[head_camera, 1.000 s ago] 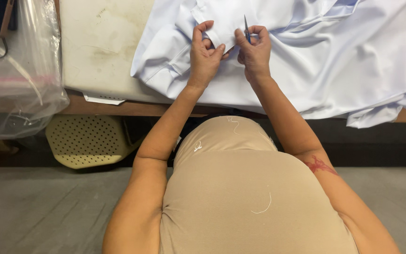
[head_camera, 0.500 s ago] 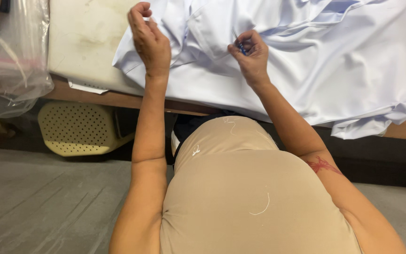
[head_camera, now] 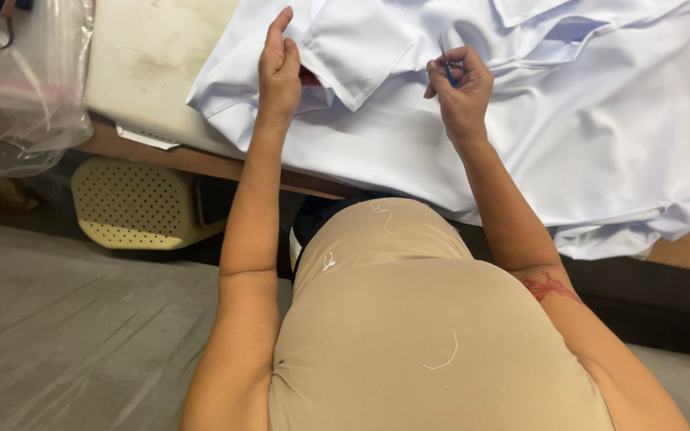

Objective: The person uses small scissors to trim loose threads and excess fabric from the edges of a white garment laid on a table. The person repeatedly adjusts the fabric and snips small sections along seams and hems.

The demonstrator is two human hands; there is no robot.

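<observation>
A clear plastic bag (head_camera: 21, 88) sits upper left; my left hand (head_camera: 279, 68) has slid down onto the white fabric garment (head_camera: 584, 120), fingers loose, while my right hand (head_camera: 461, 84) pinches small blue snips (head_camera: 445, 68).

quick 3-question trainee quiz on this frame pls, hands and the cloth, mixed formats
1. True or false: the left hand rests on a fold of the white garment.
2. What does the right hand pinch? A) a small blue-handled tool B) a tape measure C) a marker pen
3. Fill in: under the table edge, left of the person, sits a cream perforated ____.

Key:
1. True
2. A
3. basket; only part of it shows, so its exact kind is unsure.
</observation>
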